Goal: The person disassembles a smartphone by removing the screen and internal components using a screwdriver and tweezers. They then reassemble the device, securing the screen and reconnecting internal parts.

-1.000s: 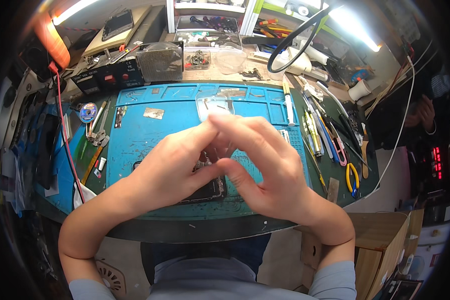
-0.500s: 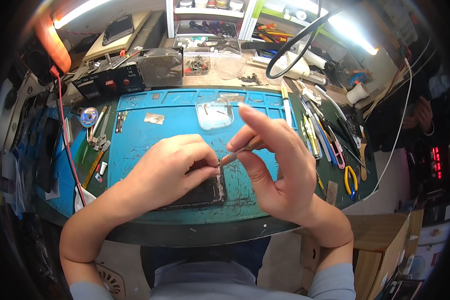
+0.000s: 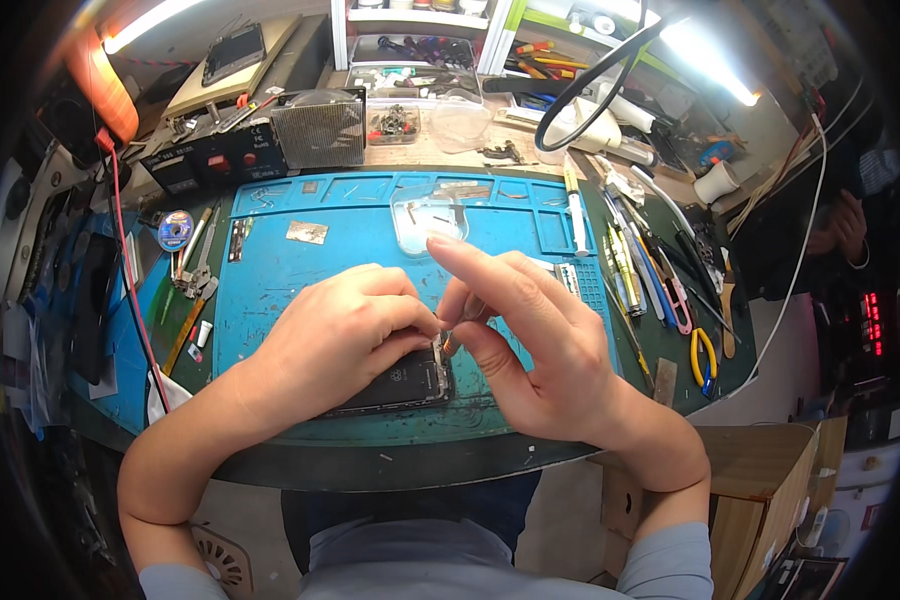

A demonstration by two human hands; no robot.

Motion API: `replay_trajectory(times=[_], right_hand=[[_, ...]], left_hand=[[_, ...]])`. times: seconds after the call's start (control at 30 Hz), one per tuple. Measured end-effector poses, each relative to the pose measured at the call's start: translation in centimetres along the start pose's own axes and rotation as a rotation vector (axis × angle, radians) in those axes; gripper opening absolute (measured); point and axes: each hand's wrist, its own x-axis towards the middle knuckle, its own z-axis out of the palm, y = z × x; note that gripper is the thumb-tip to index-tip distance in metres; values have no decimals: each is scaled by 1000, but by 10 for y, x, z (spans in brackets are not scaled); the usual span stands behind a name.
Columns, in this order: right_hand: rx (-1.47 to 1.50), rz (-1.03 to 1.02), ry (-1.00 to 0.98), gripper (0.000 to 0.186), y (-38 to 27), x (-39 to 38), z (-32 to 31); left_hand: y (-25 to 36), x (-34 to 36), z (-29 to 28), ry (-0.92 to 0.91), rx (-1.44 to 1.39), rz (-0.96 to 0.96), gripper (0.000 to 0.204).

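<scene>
An opened phone [image 3: 395, 388] with a dark inside lies on the blue work mat [image 3: 300, 285], partly covered by my left hand [image 3: 325, 340]. Thumb and fingers of that hand are pinched together at the phone's right end; whatever they pinch is hidden. My right hand [image 3: 545, 350] grips a small slim screwdriver [image 3: 449, 345] with a coppery lower part between thumb and fingers, its index finger stretched out above. The screwdriver's lower end is down at the phone's right end, close to the left fingertips. Behind the hands, a clear plastic tray [image 3: 425, 235] holds tiny parts.
Tweezers, pens and yellow-handled pliers [image 3: 705, 360] lie at the right. A syringe [image 3: 576, 215] rests by the mat's right edge. To the left are a solder spool [image 3: 176, 231] and a red cable [image 3: 128, 260]. A black powered box [image 3: 215, 160] stands at the back.
My right hand has moved left and down, bringing the screwdriver lower and more upright at the phone's right end. The left hand has barely moved.
</scene>
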Motion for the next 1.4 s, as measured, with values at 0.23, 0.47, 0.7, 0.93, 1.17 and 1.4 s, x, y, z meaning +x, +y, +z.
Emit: replay_trajectory(times=[0.23, 0.47, 0.7, 0.93, 1.17, 1.4], right_hand=[[-31, 23, -33, 55, -2, 0, -2], [-127, -51, 29, 52, -7, 2, -9], [18, 0, -37, 47, -11, -1, -9], [22, 13, -18, 47, -7, 1, -5], [71, -1, -26, 52, -8, 1, -3], [142, 54, -3, 56, -11, 2, 0]], left_hand=[[3, 3, -9, -46, -162, 16, 12], [16, 0, -13, -97, -463, -44, 23], [17, 3, -11, -84, -341, -51, 25], [20, 3, -5, -58, -682, -250, 49], [15, 7, -6, -23, -479, -131, 54], [17, 1, -7, -77, -516, -119, 62]])
